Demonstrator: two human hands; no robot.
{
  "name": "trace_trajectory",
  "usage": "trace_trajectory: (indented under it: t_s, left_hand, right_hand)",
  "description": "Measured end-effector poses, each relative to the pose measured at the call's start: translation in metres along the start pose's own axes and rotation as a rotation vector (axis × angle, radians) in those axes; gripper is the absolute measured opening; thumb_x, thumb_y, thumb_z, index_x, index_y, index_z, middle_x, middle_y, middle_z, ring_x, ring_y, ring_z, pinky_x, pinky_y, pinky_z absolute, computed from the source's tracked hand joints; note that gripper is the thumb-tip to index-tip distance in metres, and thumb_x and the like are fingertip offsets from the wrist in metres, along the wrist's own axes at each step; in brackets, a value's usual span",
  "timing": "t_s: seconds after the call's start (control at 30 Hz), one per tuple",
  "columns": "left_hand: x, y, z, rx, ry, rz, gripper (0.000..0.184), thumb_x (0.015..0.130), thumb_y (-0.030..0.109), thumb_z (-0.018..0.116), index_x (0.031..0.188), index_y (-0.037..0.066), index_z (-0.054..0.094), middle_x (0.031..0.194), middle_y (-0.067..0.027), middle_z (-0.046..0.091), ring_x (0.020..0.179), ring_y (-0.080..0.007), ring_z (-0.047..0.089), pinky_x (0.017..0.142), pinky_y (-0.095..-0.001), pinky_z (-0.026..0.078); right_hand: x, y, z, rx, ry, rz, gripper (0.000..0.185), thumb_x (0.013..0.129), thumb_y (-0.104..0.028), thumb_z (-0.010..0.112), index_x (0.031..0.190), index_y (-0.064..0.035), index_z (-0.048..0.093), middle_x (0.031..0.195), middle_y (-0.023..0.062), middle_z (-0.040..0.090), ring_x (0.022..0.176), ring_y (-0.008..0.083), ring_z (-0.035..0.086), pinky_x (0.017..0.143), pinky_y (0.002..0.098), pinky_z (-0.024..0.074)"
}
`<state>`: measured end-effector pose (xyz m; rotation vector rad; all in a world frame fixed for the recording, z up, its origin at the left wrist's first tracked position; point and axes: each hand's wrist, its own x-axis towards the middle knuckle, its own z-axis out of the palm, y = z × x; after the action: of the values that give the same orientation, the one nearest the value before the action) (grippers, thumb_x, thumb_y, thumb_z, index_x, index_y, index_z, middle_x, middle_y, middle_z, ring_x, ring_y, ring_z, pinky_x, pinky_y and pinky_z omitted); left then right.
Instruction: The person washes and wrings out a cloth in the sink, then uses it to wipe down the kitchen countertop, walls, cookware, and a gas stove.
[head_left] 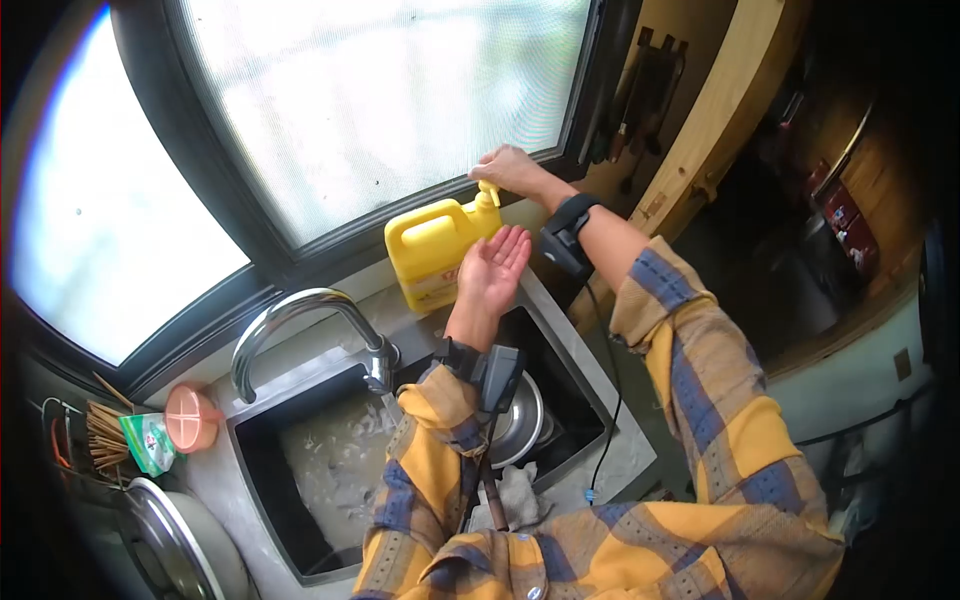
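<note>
A big yellow jug [428,262] with a moulded handle stands on the ledge behind the sink, below the window. My right hand [512,170] is closed over the yellow pump head [488,190] on top of it, fingers curled and partly hidden. Below the spout, my left hand [494,270] is held palm up, fingers stretched out, in front of the jug. I cannot make out any liquid in the palm.
A chrome faucet [310,308] arches over the sink's left basin [262,468], which holds cloudy water. A metal bowl [524,424] sits in the right basin, near a grey cloth [520,497]. Chopsticks [104,432], a pink container [190,418] and a large pot [195,540] stand at left.
</note>
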<state>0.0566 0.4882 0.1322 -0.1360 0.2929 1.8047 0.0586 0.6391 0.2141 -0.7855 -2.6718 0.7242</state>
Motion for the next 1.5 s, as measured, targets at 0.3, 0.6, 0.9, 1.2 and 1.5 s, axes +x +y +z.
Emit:
trace_trajectory:
  t_s: [0.3,0.6,0.9,1.2,1.5]
  left_hand:
    - [0.025,0.011,0.011,-0.118,-0.052,-0.015,0.046,0.096,0.024,0.024,0.126,-0.009,0.033,0.128,-0.026,0.041,0.12,-0.0371,0.041,0.103,-0.0457,0.035]
    - [0.036,0.022,0.003,-0.159,-0.056,-0.023,0.041,0.094,0.019,0.025,0.121,-0.008,0.04,0.126,-0.0217,0.046,0.121,-0.0332,0.041,0.105,-0.0432,0.032]
    - [-0.003,0.026,-0.009,0.046,-0.126,0.133,0.023,0.088,0.016,0.044,0.095,0.001,0.058,0.096,-0.0141,0.063,0.092,-0.0254,0.06,0.086,-0.0386,0.048]
    - [-0.275,0.099,-0.086,0.31,0.046,0.041,0.043,0.094,0.023,0.038,0.122,-0.008,0.043,0.126,-0.0246,0.045,0.117,-0.0328,0.046,0.1,-0.0403,0.038]
    - [-0.406,0.173,-0.266,0.173,0.577,0.276,0.04,0.095,0.02,0.031,0.12,-0.008,0.043,0.123,-0.0231,0.049,0.113,-0.0346,0.049,0.096,-0.0422,0.042]
  right_hand:
    - [0.029,0.038,0.031,-0.308,0.034,-0.46,0.018,0.079,-0.012,0.05,0.09,-0.0054,0.064,0.088,0.015,0.064,0.083,0.0307,0.063,0.073,0.0384,0.0501]
    - [0.01,0.028,0.041,-0.48,0.102,-0.288,0.02,0.081,-0.015,0.05,0.094,-0.0062,0.062,0.093,0.0147,0.063,0.088,0.0308,0.062,0.076,0.0405,0.0503]
    - [0.017,0.054,0.045,-0.054,0.168,-0.055,0.035,0.092,-0.031,0.037,0.1,-0.0069,0.06,0.093,0.0138,0.062,0.085,0.0305,0.058,0.075,0.0375,0.0445]
    - [-0.113,-0.057,0.064,0.612,0.656,-0.178,0.026,0.094,-0.027,0.046,0.093,-0.0068,0.061,0.087,0.0001,0.06,0.077,0.0078,0.055,0.069,0.0237,0.0424]
    - [-0.224,-0.214,0.28,0.611,-0.939,-0.209,0.023,0.085,-0.024,0.058,0.096,-0.0044,0.062,0.079,0.0025,0.062,0.072,0.0101,0.059,0.061,0.0243,0.0491]
